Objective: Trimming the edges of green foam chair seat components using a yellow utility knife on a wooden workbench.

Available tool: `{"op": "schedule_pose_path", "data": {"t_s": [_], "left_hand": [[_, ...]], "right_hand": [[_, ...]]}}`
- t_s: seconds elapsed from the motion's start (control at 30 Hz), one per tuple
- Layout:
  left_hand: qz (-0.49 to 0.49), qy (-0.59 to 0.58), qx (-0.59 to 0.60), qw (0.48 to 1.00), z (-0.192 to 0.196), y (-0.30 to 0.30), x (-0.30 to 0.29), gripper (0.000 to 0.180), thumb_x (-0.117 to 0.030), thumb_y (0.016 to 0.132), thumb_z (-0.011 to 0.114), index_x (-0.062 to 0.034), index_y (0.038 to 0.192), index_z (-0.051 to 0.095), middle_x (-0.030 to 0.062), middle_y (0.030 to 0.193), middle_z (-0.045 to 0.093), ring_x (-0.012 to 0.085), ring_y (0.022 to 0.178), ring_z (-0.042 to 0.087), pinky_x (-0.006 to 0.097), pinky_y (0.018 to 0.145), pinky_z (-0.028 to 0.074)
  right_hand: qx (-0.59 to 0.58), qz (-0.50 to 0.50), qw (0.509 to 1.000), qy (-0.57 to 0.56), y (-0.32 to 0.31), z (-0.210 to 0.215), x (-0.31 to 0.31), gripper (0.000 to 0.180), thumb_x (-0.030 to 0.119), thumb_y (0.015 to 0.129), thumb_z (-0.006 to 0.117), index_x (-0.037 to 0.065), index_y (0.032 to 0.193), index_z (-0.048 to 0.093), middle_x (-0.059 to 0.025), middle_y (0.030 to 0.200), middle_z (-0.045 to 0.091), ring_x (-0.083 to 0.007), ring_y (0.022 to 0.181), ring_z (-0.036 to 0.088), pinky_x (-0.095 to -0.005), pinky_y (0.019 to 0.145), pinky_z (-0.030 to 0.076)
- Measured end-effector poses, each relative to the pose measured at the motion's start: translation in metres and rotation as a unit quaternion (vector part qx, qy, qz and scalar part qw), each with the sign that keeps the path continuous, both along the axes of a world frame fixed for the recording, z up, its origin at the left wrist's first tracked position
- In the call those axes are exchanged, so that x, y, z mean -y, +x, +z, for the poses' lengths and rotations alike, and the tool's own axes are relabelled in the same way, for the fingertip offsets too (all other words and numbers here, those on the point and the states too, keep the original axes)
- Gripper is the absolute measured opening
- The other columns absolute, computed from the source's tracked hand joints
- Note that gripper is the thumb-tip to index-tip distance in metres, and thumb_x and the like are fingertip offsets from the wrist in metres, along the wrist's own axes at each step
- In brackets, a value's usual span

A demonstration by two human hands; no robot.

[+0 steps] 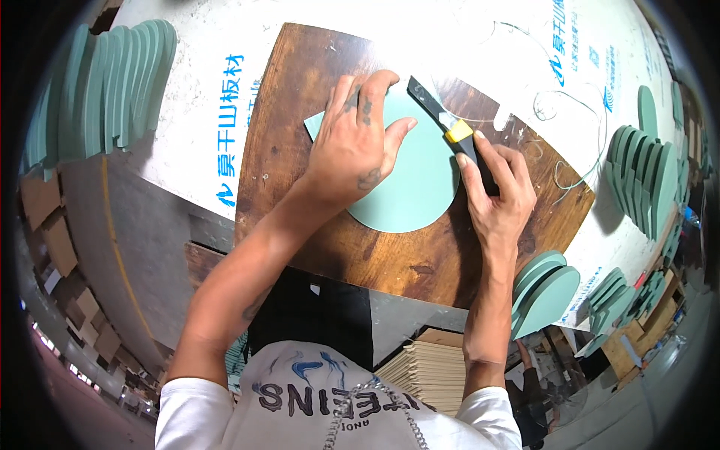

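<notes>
A pale green, rounded flat piece (412, 187) lies on a dark brown wooden board (281, 97), with one straight corner jutting out at its left. My left hand (356, 139) rests palm down over the left part of this piece, fingers forward and thumb apart, holding nothing. In my right hand (501, 184) is a utility knife (459, 133) with a black and yellow handle, gripped near its yellow part. Its dark blade points away and to the left, over the piece's far right edge. Whether the tip touches the piece I cannot tell.
The board sits on a white, printed table surface (199, 60). Green pieces stand in a row (112, 90) at far left; more stacks (641, 180) and a near pile (551, 296) are at right. Thin strands (559, 112) curl on the table. Beige slats (427, 375) are stacked below.
</notes>
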State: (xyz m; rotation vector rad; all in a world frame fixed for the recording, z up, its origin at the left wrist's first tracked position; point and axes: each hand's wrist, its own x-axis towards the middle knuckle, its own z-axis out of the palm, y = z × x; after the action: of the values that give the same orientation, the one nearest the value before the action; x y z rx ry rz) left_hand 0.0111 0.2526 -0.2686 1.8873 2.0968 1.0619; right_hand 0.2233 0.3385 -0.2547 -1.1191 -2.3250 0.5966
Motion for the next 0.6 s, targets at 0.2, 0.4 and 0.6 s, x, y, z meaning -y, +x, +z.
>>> {"op": "schedule_pose_path", "data": {"t_s": [0.2, 0.4, 0.6], "left_hand": [[0.012, -0.028, 0.053, 0.998, 0.003, 0.001, -0.003, 0.053, -0.014, 0.092, 0.077, 0.0064, 0.132, 0.048, 0.0241, 0.113, 0.061, 0.0364, 0.107, 0.058, 0.044, 0.091, 0.051], [0.066, -0.021, 0.004, 0.998, -0.001, 0.01, -0.011, 0.049, -0.021, 0.091, 0.079, 0.0059, 0.124, 0.054, 0.024, 0.113, 0.061, 0.0393, 0.106, 0.055, 0.047, 0.093, 0.047], [-0.003, -0.026, -0.041, 0.999, -0.001, 0.01, -0.006, 0.033, -0.015, 0.086, 0.079, -0.0004, 0.106, 0.058, 0.0167, 0.107, 0.058, 0.0352, 0.099, 0.053, 0.047, 0.086, 0.043]], "right_hand": [[0.0, -0.012, 1.0, -0.002, -0.023, 0.001, -0.01, 0.033, 0.024, 0.082, 0.086, 0.011, 0.111, 0.08, -0.0086, 0.086, 0.065, -0.0215, 0.073, 0.064, -0.0345, 0.062, 0.054], [0.004, -0.017, 1.0, 0.015, -0.018, 0.003, -0.01, 0.033, 0.027, 0.083, 0.084, 0.013, 0.112, 0.079, -0.0088, 0.086, 0.063, -0.0243, 0.077, 0.065, -0.037, 0.065, 0.054], [0.002, -0.037, 0.999, -0.025, 0.01, 0.012, 0.004, 0.036, 0.024, 0.08, 0.085, 0.013, 0.113, 0.078, -0.0085, 0.091, 0.066, -0.0254, 0.081, 0.065, -0.037, 0.068, 0.054]]}}
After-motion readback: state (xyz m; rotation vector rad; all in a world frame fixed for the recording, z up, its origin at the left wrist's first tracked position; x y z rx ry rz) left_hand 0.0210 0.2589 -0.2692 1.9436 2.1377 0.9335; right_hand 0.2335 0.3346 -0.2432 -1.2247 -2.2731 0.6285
